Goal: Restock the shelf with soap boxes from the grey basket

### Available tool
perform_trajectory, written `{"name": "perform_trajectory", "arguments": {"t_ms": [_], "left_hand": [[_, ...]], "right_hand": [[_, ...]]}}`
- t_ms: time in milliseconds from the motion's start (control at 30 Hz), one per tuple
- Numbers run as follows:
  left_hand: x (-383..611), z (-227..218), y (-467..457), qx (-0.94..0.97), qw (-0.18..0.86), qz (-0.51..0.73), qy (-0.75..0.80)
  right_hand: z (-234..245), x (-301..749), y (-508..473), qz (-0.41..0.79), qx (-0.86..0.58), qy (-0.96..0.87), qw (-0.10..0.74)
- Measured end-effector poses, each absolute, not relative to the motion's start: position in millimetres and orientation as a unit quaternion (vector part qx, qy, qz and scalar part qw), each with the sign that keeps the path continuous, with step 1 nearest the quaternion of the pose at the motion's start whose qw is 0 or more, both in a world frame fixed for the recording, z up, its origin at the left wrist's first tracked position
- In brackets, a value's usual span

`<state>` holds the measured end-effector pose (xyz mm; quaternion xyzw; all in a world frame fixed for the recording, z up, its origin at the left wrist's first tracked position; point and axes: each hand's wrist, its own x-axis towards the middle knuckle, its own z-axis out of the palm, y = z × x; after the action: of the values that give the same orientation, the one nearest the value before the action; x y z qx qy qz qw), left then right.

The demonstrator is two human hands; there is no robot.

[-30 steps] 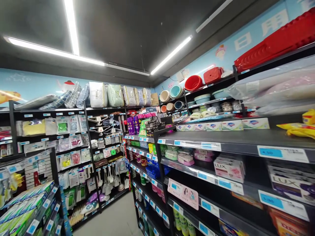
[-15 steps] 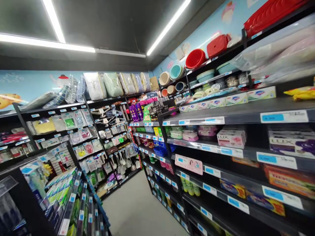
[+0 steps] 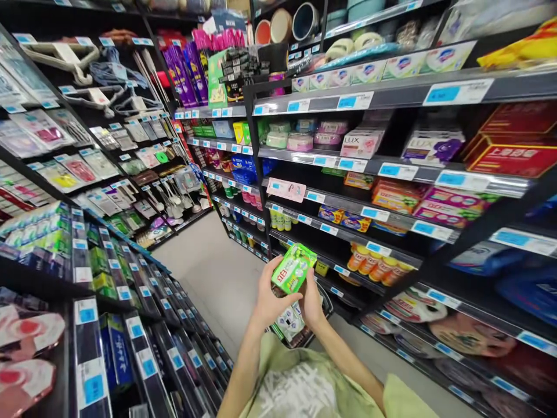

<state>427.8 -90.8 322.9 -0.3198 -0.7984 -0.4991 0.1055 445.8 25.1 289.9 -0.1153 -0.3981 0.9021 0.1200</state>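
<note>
I hold a small green box [image 3: 294, 267] up in front of me with both hands. My left hand [image 3: 270, 296] wraps its fingers round the box's left side and underside. My right hand [image 3: 311, 301] grips it from below on the right. Under the hands sits a dark basket [image 3: 324, 299] with white and green packets [image 3: 289, 321] in it. Both forearms rise from the bottom of the view, over a pale green garment.
A shop aisle with a grey floor [image 3: 209, 273] runs ahead. On the right stand black shelves [image 3: 391, 93] with soap boxes, orange bottles [image 3: 374, 266] and blue price tags. More shelves of packets [image 3: 104, 273] line the left side, with hanging goods at the back.
The view has dropped from the ceiling and upper shelves toward the floor. My two hands with the green box and the basket have come into view.
</note>
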Motion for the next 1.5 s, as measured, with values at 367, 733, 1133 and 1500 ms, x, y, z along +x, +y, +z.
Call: {"name": "perform_trajectory", "arguments": {"t_ms": [367,733,1133,1500], "left_hand": [[451,369,-92,-0.314,0.157,-0.507,-0.787],[460,363,-80,-0.387,0.150,-0.467,-0.781],[461,352,-74,-0.409,0.199,-0.385,-0.803],[450,357,-95,-0.413,0.282,-0.332,-0.800]], "right_hand": [[298,496,16,0.898,-0.035,-0.416,0.142],[276,513,32,0.863,-0.123,-0.442,0.212],[274,513,50,0.838,-0.127,-0.453,0.277],[281,512,47,0.839,-0.058,-0.486,0.239]]}}
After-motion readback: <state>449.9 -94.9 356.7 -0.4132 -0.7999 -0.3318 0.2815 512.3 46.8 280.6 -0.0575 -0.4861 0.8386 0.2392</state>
